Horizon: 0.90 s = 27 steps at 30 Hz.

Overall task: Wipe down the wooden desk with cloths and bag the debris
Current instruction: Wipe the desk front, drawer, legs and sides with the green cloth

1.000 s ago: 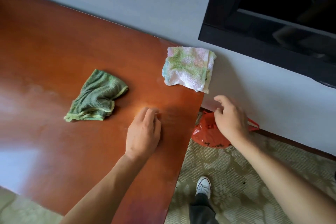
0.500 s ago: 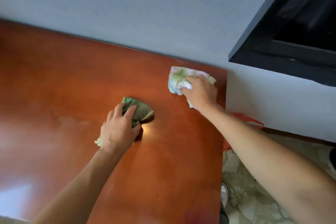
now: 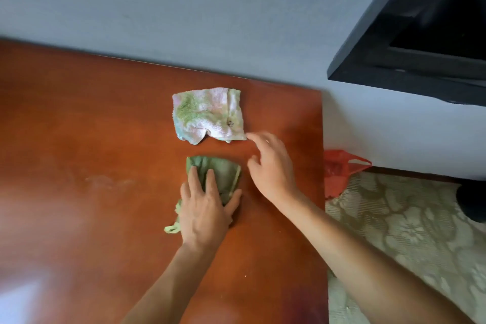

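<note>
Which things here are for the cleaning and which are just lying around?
For the job: green cloth, pale cloth, desk, red bag.
Just there: black cabinet, carpet, wall.

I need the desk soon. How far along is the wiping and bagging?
Midway at best. The left hand presses the green cloth on the desk; the right hand hovers by the pastel cloth. Left: smears and specks remain, and the red bag sits on the floor.
</note>
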### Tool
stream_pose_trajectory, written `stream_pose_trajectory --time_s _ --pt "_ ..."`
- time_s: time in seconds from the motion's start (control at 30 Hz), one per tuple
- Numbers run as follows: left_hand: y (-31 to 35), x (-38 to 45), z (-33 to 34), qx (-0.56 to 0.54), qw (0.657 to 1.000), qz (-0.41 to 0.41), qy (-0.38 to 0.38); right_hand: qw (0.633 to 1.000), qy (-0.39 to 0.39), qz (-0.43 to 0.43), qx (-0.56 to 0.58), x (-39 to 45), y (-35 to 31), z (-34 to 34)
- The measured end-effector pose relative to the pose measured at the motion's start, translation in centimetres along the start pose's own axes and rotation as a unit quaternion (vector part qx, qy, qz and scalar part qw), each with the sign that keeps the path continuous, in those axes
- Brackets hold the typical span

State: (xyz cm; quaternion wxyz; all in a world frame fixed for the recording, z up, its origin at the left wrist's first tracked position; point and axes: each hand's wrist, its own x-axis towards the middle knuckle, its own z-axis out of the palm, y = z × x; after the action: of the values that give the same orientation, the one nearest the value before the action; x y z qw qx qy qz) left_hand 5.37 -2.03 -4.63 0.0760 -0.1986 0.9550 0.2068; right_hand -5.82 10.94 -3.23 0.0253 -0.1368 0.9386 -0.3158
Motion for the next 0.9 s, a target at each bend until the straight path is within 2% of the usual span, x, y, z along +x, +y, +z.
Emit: stream_pose_trajectory --time_s 0.03,0.1,0.2,0.23,0.3,0.37,0.47,0.57,0.63,0.7,0.8,0.87,0.9 --pt "1.5 0.1 0.3 -0.049 0.999 0.005 0.006 0.999 0.027 0.022 0.006 -1.9 1.5 -0.9" --pt "3.8 0.4 0.3 -0.153 0.987 0.037 -0.044 0.999 0.037 0.031 -0.002 -4.6 3.9 -2.2" --pt "4.4 1.0 0.6 -0.233 0.957 0.136 -0.108 0.998 -0.028 -0.005 -0.06 -5.6 5.1 -2.1" --pt "3.7 1.4 1.0 -0.216 0.958 0.157 -0.103 0.994 -0.05 -0.015 -0.096 -5.4 5.2 -1.7" --pt "1.8 2.6 2.4 -0.099 0.974 0.2 -0.031 0.984 -0.06 -0.03 -0.165 -5.0 5.3 -0.5" --pt "0.1 3.7 3.3 0.029 0.978 0.204 0.013 0.978 -0.034 -0.058 -0.197 -4.7 6.0 0.4" --pt "-0.7 4.3 4.3 0.123 0.972 0.198 0.02 0.975 0.026 -0.064 -0.212 -2.4 8.4 -0.5" --pt "-0.7 4.0 5.2 0.154 0.969 0.189 0.028 0.974 0.046 0.05 -0.216 1.0 9.8 -2.1" --pt "-0.6 4.1 5.4 0.156 0.971 0.181 0.029 0.972 0.04 0.069 -0.222 1.8 9.4 -1.8" --pt "-0.6 4.2 5.2 0.158 0.971 0.178 0.023 0.974 0.031 0.009 -0.224 0.2 8.0 -1.0" --pt "-0.6 4.2 5.2 0.155 0.972 0.175 0.021 0.968 -0.003 -0.139 -0.208 -3.8 8.0 -0.1" --pt "-0.6 4.2 5.1 0.149 0.974 0.17 0.017 0.962 0.002 -0.166 -0.215 -3.8 9.9 -1.2" --pt "-0.6 4.2 5.1 0.147 0.975 0.168 0.017 0.964 0.019 -0.143 -0.225 -3.1 11.1 -1.9"
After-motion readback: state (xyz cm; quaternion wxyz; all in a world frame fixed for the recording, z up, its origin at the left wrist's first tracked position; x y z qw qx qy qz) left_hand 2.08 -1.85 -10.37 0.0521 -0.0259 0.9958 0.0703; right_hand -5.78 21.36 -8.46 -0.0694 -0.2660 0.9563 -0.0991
